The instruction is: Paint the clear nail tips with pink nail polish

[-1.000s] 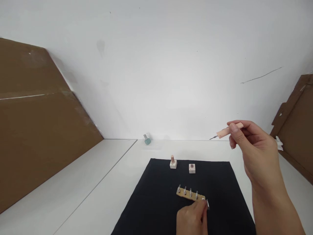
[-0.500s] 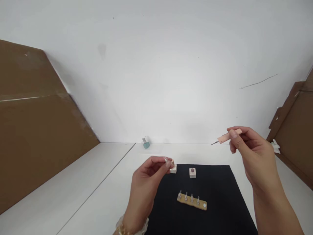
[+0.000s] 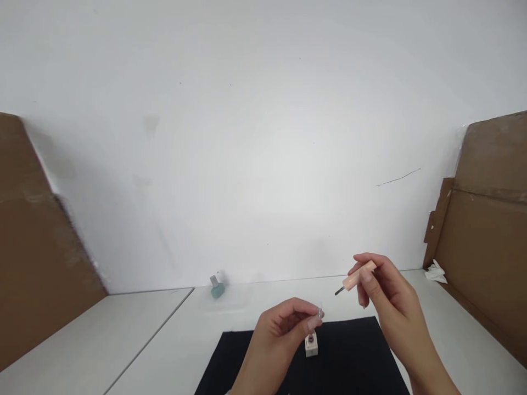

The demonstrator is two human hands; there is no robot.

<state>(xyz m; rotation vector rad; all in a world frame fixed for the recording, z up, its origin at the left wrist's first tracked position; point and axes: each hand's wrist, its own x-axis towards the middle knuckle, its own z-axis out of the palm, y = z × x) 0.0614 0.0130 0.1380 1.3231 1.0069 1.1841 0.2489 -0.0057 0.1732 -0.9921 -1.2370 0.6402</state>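
Note:
My left hand (image 3: 282, 340) pinches a small clear false nail (image 3: 320, 311) between thumb and fingertips, above the black mat (image 3: 349, 351). To its right, my right hand (image 3: 389, 299) holds a nail polish brush (image 3: 357, 277) by its pale pink cap. The dark bristle tip points down and left toward the false nail, with a gap between them. Just below my left fingertips, an uncapped nail polish bottle (image 3: 312, 346) with a square white body stands on the mat. My left hand partly overlaps the view of its top.
A teal nail polish bottle (image 3: 217, 289) with a grey cap leans at the back left of the white table (image 3: 164, 334). A crumpled white tissue (image 3: 435, 272) lies at the right. Cardboard panels (image 3: 486, 236) flank the table, and a white wall (image 3: 263, 164) rises behind.
My view has tilted upward, and the tan stand with metal posts has left the picture. Both hands have come closer together, bringing the brush nearer the false nail. Both grips stay closed.

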